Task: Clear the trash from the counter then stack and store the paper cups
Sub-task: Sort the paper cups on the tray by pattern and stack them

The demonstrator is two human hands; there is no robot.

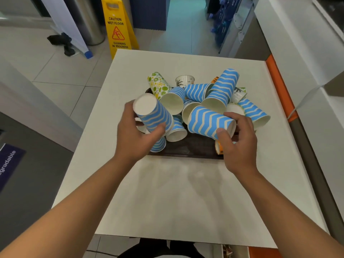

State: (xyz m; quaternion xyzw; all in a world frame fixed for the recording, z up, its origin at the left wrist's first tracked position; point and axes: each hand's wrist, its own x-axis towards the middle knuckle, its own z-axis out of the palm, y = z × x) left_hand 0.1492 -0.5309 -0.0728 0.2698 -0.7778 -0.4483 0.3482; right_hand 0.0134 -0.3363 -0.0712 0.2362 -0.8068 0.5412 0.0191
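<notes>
A heap of paper cups lies on a dark brown tray (188,151) on the white counter (176,192). Most are blue with cream zigzags. One cup with a lemon and lime print (158,86) and a white palm-print cup (184,80) lie at the back. My left hand (136,135) grips a short stack of blue zigzag cups (153,114), base up, at the tray's left. My right hand (239,144) holds a single blue zigzag cup (209,121) lying on its side, mouth toward the heap. An orange cup (218,148) peeks out under my right hand.
A yellow wet-floor sign (118,27) stands on the tiled floor beyond the counter's far left corner. An orange strip (279,84) and a white cabinet (307,58) border the counter on the right. A grey bin unit (28,170) stands at the left.
</notes>
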